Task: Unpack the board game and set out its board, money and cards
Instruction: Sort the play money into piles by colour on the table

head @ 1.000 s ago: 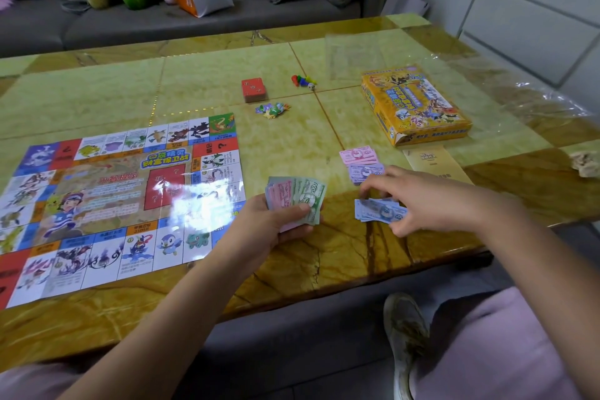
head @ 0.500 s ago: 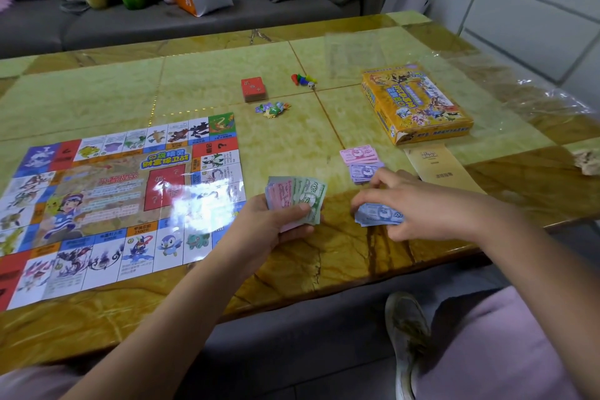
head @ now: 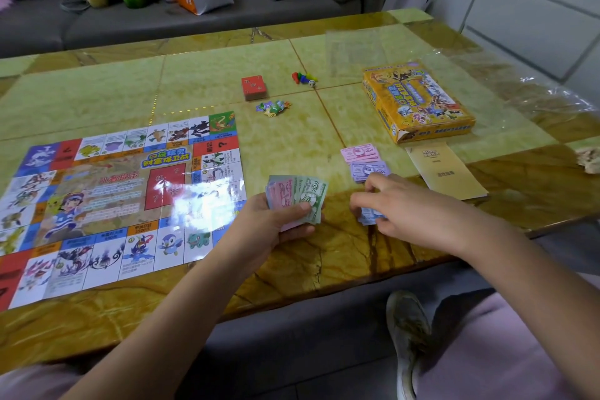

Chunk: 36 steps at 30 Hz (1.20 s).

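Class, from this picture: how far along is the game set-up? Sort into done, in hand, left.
Done: board unfolded, red card deck out, pink pile and purple pile laid. In hand: right hand holds the blue pile; left hand holds a fan of notes. Left: sorting that fan.

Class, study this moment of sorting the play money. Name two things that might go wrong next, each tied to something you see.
The left hand holds a loose fan of banknotes of mixed colours under its thumb; some might slip out and scatter.
The right hand grips the blue banknotes close to the purple pile; the similar colours might get mixed, or the hand might knock that pile askew.
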Motion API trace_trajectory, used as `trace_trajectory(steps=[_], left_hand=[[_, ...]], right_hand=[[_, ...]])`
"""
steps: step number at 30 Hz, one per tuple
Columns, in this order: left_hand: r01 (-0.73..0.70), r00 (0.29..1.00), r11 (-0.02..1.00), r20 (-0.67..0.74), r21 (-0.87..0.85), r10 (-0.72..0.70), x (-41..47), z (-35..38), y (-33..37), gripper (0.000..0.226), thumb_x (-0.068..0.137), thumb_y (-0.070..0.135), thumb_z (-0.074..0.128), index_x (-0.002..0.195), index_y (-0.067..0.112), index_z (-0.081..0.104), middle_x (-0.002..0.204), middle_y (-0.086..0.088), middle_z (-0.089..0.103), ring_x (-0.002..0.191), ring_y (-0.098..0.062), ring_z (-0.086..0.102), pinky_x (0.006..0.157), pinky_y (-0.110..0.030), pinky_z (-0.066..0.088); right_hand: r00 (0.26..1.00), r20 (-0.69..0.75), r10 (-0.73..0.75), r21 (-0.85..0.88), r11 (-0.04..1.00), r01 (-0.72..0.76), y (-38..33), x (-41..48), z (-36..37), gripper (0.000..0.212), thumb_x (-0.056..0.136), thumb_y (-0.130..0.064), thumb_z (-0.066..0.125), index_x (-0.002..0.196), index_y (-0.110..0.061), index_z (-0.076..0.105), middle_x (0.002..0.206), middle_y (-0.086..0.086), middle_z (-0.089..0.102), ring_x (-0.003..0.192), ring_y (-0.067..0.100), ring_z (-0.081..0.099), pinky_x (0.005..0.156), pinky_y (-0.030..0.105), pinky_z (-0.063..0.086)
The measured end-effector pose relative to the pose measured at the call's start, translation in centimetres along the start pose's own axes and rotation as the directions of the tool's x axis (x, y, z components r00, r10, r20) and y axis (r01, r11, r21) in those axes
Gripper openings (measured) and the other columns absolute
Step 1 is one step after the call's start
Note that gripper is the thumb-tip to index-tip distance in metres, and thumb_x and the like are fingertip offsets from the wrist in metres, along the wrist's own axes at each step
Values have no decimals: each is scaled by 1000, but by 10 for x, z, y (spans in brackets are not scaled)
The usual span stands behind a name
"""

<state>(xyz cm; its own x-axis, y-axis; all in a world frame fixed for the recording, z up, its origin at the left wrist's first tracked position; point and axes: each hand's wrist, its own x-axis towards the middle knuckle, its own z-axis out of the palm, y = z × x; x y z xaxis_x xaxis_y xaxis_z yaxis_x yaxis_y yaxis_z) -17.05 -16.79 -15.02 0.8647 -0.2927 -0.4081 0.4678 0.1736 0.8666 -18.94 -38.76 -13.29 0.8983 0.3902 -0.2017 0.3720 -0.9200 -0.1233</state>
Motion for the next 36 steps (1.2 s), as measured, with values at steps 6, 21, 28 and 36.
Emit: trace_trajectory(steps=[6, 21, 28, 36], left_hand=[[-13, 1000, 1000, 0, -3, 13, 0, 2, 1, 13, 84, 2, 64, 97, 5, 64, 85, -6, 75, 78, -17, 72, 60, -22, 58], [-4, 1000, 1000, 1, -6, 4, -1, 1, 0, 14, 84, 2, 64, 98, 4, 65, 92, -10, 74, 84, -21, 72, 61, -22, 58], [7, 1000, 999, 8, -31, -7, -3, 2, 3, 13, 85, 2, 63, 98, 3, 64, 90, -10, 74, 83, -20, 72, 63, -22, 58], [43, 995, 996, 94, -71, -37, -4, 4, 4, 15, 90, 2, 56, 105, 0, 61, 104, -17, 71, 95, -27, 70, 71, -28, 60]], right_hand=[[999, 49, -9, 23, 1000, 7, 4, -2, -4, 32, 89, -23, 56, 115, -38, 47, 116, -4, 39, 105, 15, 41, 84, 35, 47], [995, -99, -26, 38, 999, 30, 12, 10, 0, 20, 88, -20, 59, 106, -27, 57, 107, -4, 46, 98, 17, 47, 76, 38, 48], [987, -158, -11, 39, 999, 17, 15, 10, 1, 11, 90, -22, 58, 100, -26, 59, 103, -4, 50, 94, 16, 50, 73, 37, 48], [898, -393, 198, 490, 872, 22, -5, 3, -11, 3, 90, -23, 62, 93, -24, 62, 88, -12, 65, 80, 2, 61, 71, 20, 48]])
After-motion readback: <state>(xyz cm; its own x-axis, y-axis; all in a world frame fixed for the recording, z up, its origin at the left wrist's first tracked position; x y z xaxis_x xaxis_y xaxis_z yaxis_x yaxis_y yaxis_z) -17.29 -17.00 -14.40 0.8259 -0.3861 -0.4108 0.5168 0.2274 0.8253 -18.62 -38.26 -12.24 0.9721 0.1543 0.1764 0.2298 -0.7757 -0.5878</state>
